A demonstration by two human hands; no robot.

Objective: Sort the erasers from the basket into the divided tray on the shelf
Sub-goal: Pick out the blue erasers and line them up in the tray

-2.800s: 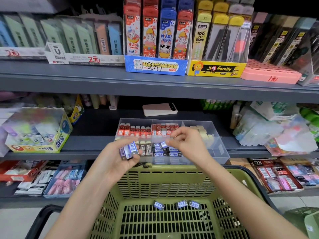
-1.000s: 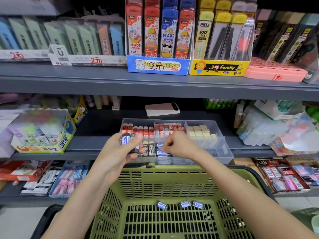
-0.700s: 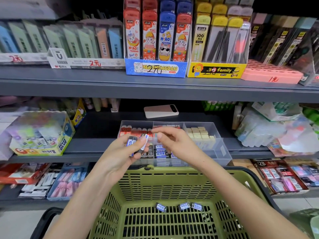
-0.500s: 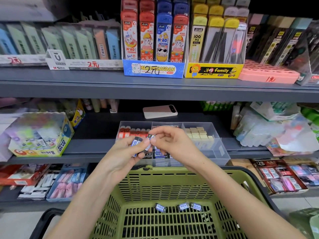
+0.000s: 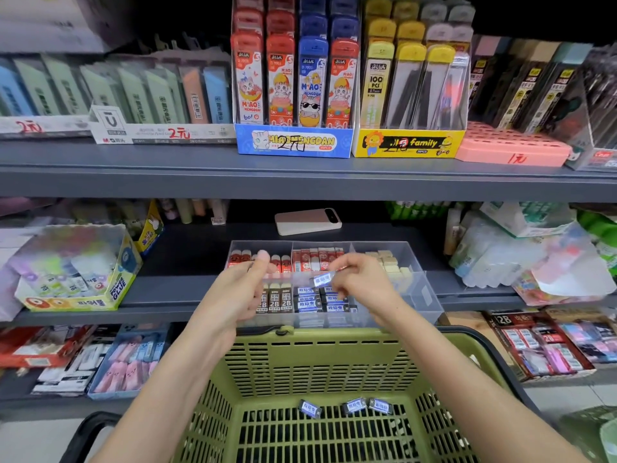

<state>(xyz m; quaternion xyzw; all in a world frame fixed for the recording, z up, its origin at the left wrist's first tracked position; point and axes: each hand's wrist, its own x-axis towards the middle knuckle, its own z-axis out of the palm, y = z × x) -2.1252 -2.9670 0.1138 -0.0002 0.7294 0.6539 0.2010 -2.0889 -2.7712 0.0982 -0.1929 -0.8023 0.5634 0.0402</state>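
My right hand pinches a small blue-sleeved eraser over the middle of the clear divided tray on the shelf. That spot is just above the compartment of matching blue erasers. My left hand hovers at the tray's left side, thumb up and fingers loosely bent, with no eraser visible in it. The tray also holds red, brown 2B and cream erasers in separate compartments. Below, the green basket has three blue erasers lying on its floor.
A pink phone-like device lies behind the tray. A glue box stands to the left and bagged goods to the right. The upper shelf edge overhangs the tray. Packs of erasers fill the shelf below.
My right hand took a blue eraser from my left hand and moved it right, over the tray. My left hand held several erasers earlier; none shows in it now.
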